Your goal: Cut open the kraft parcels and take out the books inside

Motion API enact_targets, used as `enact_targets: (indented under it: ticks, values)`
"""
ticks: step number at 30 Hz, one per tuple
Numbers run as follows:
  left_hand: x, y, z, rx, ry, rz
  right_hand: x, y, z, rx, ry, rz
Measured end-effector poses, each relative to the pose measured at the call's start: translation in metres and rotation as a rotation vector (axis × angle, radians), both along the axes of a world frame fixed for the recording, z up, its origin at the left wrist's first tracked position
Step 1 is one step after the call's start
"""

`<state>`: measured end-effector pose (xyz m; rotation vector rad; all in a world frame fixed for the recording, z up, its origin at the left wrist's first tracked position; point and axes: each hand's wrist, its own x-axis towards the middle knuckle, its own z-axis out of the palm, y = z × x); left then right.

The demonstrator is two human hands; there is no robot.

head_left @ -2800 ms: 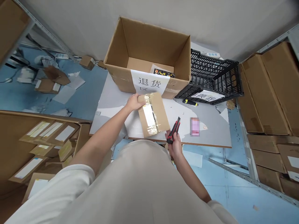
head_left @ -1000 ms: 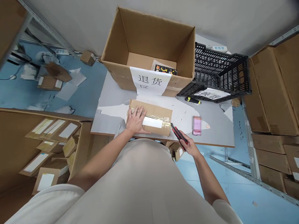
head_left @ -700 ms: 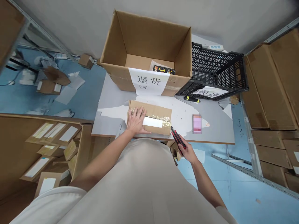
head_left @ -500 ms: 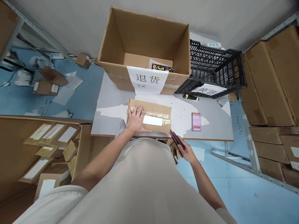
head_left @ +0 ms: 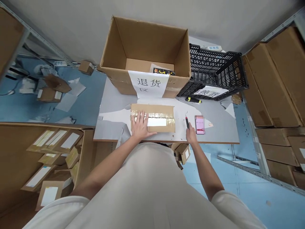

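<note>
A taped cardboard box [head_left: 162, 110] with a white label lies flat on the table [head_left: 111, 130]. My left hand [head_left: 141, 125] rests on its left part, fingers spread across the tape and the label's edge. A slit or seam runs lengthwise along the tape. To the right of the box, my right hand [head_left: 191, 134] is closed around a black and red utility knife [head_left: 187, 122], its tip pointing away from me. Just right of that hand lies a phone [head_left: 199, 124] with a lit pink screen, partly blurred.
Behind the box stands a large open carton [head_left: 116, 78] with a black packet inside. Beside it are a black plastic crate [head_left: 219, 85] and a yellow-black tool [head_left: 193, 100]. A big carton of parcels [head_left: 69, 140] is at left; stacked boxes [head_left: 283, 79] line the right.
My right hand has moved up and right with the utility knife, from the box's near right corner to over the table. The box has straightened slightly under my left hand.
</note>
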<state>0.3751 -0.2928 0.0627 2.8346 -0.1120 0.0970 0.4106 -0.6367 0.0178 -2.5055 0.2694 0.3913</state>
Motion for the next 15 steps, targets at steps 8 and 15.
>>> enact_targets:
  ticks: [8,15]
  values:
    - [-0.026,0.010,-0.008,-0.059,-0.109,-0.245,0.012,0.052,-0.064,-0.168,0.079,-0.003]
    - [-0.033,0.012,-0.012,-0.069,-0.082,-0.257,0.046,0.048,-0.012,0.011,-0.328,0.140]
